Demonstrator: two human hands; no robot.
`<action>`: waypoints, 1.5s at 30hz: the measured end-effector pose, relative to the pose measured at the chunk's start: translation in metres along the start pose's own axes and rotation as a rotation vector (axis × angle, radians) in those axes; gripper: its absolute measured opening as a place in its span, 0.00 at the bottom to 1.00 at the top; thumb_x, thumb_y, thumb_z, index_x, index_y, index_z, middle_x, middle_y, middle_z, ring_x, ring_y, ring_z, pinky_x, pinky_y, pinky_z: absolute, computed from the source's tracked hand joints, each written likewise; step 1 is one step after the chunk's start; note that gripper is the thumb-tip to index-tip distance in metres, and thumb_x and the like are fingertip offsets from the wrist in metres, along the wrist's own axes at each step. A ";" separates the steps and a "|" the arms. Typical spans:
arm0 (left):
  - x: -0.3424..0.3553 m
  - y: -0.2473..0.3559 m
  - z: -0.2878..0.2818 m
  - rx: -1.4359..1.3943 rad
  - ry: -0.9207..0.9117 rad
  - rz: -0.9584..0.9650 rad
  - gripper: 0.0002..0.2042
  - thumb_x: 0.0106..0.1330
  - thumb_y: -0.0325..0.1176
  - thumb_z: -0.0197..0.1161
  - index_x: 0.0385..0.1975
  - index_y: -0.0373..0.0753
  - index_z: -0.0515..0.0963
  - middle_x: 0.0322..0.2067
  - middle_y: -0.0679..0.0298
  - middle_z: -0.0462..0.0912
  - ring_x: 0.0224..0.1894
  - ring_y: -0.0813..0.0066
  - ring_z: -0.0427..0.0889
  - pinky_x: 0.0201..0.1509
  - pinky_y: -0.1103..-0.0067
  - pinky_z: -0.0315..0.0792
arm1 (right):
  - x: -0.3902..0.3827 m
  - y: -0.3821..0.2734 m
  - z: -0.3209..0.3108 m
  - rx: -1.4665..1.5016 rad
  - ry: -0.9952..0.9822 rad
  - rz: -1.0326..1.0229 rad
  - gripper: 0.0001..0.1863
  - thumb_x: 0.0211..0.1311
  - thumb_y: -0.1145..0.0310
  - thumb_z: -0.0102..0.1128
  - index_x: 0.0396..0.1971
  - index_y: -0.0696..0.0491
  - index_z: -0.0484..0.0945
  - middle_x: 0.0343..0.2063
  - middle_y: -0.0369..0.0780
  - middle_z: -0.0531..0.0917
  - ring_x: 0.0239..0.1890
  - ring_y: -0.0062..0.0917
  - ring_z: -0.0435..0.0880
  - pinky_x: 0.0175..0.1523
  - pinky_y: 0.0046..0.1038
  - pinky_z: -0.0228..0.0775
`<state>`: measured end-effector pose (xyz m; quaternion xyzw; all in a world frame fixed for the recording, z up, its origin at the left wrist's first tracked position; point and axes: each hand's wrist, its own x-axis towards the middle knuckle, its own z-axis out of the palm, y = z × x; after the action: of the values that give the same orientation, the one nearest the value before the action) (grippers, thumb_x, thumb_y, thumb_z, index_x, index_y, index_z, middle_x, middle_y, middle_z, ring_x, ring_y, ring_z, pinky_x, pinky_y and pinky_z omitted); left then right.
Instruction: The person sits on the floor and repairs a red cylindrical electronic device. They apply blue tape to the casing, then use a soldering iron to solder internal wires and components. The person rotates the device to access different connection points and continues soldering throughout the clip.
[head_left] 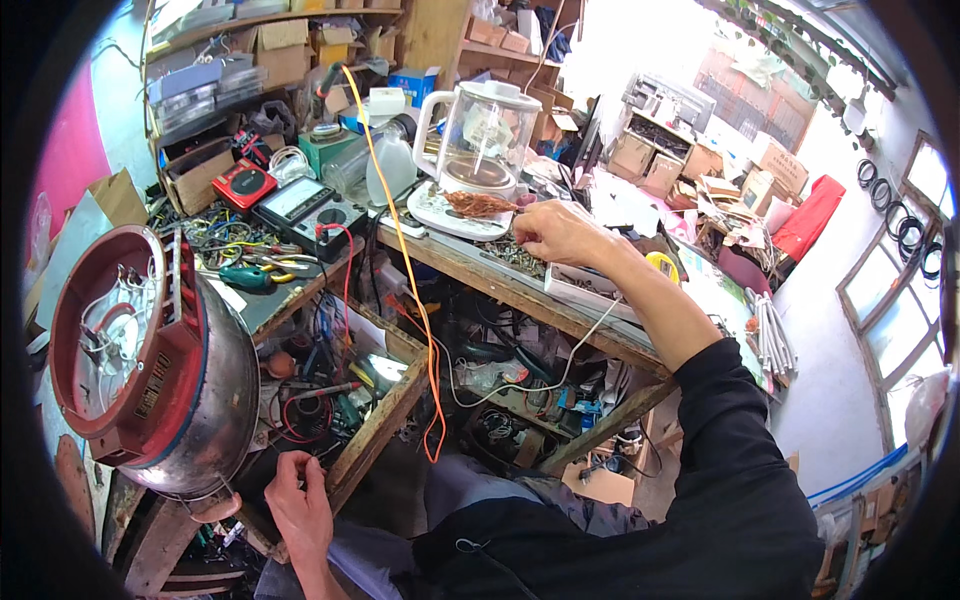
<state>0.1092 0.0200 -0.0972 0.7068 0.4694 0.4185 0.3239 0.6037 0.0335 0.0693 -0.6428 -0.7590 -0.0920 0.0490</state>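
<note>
My right hand (566,234) reaches over the bench with fingers closed on a brown-bristled brush (478,204). The bristles point left and lie over the white base (450,222) beneath a clear glass kettle (488,130) with a white handle and lid. My left hand (300,508) is low, beside the drawer-like frame, its fingers drawn together; whether something thin is between them cannot be made out. To its left, a round metal pot (225,390) lies tipped, its red underside (145,400) facing up with wires exposed inside.
An analog multimeter (318,212), a red round device (244,184) and green-handled pliers (246,277) sit on the left bench. An orange cable (407,270) hangs over the wooden bench edge (480,283). A white tray (585,285) is under my right forearm. Cluttered shelves (270,14) stand behind.
</note>
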 end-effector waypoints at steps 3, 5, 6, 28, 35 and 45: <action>-0.004 -0.009 -0.003 0.011 0.005 -0.045 0.05 0.70 0.26 0.62 0.35 0.31 0.76 0.26 0.51 0.82 0.27 0.56 0.84 0.35 0.68 0.75 | 0.007 -0.011 0.002 0.073 0.004 -0.088 0.08 0.53 0.68 0.63 0.31 0.54 0.83 0.28 0.45 0.84 0.36 0.41 0.85 0.43 0.43 0.76; -0.004 -0.011 -0.003 0.050 0.008 -0.035 0.05 0.69 0.27 0.63 0.36 0.32 0.77 0.27 0.51 0.83 0.29 0.54 0.85 0.36 0.67 0.76 | 0.001 -0.011 0.002 0.031 -0.045 -0.145 0.08 0.53 0.66 0.63 0.32 0.54 0.83 0.27 0.45 0.83 0.36 0.41 0.84 0.43 0.43 0.76; -0.005 -0.006 -0.003 0.104 0.019 -0.024 0.05 0.69 0.28 0.63 0.36 0.33 0.77 0.28 0.51 0.84 0.30 0.52 0.86 0.36 0.66 0.77 | -0.001 -0.014 0.001 -0.001 -0.071 -0.104 0.09 0.54 0.64 0.62 0.31 0.53 0.82 0.27 0.44 0.82 0.35 0.41 0.83 0.42 0.44 0.75; 0.000 -0.002 0.003 0.080 0.002 0.020 0.05 0.70 0.25 0.61 0.35 0.30 0.75 0.24 0.51 0.80 0.24 0.55 0.80 0.32 0.68 0.72 | -0.010 0.000 0.000 0.057 -0.028 0.026 0.08 0.53 0.71 0.62 0.32 0.55 0.84 0.30 0.46 0.85 0.37 0.42 0.85 0.42 0.43 0.76; -0.003 0.004 0.001 0.086 0.002 0.016 0.04 0.70 0.25 0.61 0.35 0.30 0.75 0.25 0.50 0.80 0.26 0.53 0.81 0.34 0.67 0.73 | -0.010 -0.012 -0.006 0.070 -0.030 0.023 0.11 0.52 0.76 0.60 0.36 0.51 0.83 0.34 0.45 0.83 0.42 0.42 0.84 0.45 0.43 0.74; -0.003 0.001 0.003 0.151 -0.006 0.012 0.05 0.70 0.26 0.60 0.35 0.30 0.75 0.27 0.47 0.81 0.29 0.47 0.82 0.36 0.64 0.73 | -0.018 -0.003 -0.006 0.003 -0.032 0.026 0.11 0.55 0.73 0.59 0.34 0.47 0.88 0.34 0.43 0.80 0.41 0.41 0.82 0.44 0.43 0.74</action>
<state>0.1122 0.0168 -0.0983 0.7333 0.4944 0.3817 0.2685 0.6037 0.0147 0.0711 -0.6540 -0.7512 -0.0803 0.0390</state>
